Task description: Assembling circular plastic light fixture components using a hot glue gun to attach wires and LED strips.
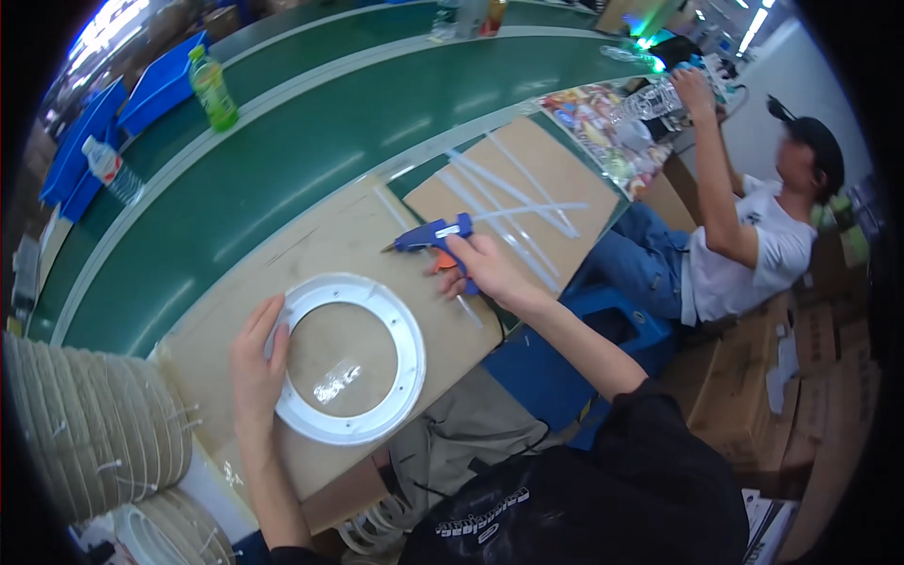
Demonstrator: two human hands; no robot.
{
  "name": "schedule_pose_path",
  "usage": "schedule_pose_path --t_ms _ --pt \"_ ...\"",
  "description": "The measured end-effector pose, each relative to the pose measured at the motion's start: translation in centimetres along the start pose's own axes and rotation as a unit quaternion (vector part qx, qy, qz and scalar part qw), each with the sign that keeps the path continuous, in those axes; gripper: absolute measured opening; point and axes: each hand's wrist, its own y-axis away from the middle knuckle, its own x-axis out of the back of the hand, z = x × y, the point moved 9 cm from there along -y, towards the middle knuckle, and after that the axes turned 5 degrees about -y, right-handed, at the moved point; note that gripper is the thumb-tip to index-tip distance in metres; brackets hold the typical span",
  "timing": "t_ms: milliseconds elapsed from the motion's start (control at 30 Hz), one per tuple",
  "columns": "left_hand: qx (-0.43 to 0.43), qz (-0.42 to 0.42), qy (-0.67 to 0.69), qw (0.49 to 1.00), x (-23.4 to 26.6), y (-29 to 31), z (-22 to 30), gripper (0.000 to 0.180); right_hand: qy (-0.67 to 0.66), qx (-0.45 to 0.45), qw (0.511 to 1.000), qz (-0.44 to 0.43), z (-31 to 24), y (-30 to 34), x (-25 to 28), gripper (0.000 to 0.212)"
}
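My left hand [257,353] grips the left rim of a white ring [407,353], its thumb along the inner side and its fingers outside. The ring has small holes around its face and sits over the near part of the tan work board [273,254]. In my right hand [485,268] is a blue glue gun [435,235] with an orange trigger, its nozzle pointing left, up and right of the ring and apart from it. Several translucent glue sticks [513,209] lie crossed on a brown cardboard sheet [565,174] just beyond that hand.
A green conveyor belt [311,141] curves behind the board. Bottles [212,89] and blue bins [160,85] stand along it. Stacked ribbed cylinders [94,424] fill the left side. At the right a seated person [753,235] holds a clear bottle, near cardboard boxes [744,377].
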Motion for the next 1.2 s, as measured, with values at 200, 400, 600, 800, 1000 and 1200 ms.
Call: schedule_pose_path --t_ms 200,400,600,800,1000,1200 --pt "0.004 -0.041 -0.021 0.999 -0.8 0.3 -0.2 0.038 0.299 -0.032 0.953 -0.023 -4.2 0.0 1.1 0.045" --pt "0.037 -0.042 0.049 0.997 -1.5 0.7 -1.7 0.037 0.550 0.117 0.826 0.037 -7.4 2.3 2.3 0.034" --pt "0.129 -0.009 0.212 0.969 -2.1 1.8 -9.8 0.040 0.364 0.326 0.857 0.165 -11.5 12.0 9.3 0.025" --pt "0.161 0.062 0.226 0.959 0.3 2.5 -13.1 0.040 0.104 0.240 0.903 0.341 3.8 17.4 23.3 0.020" --pt "0.208 0.100 0.211 0.950 -0.2 1.8 -10.4 0.041 0.122 -0.017 0.919 0.373 31.1 3.9 28.1 0.027" --pt "0.202 0.096 0.154 0.962 0.5 2.7 -10.0 0.041 0.103 -0.243 0.901 0.343 35.9 -0.4 27.6 0.036"
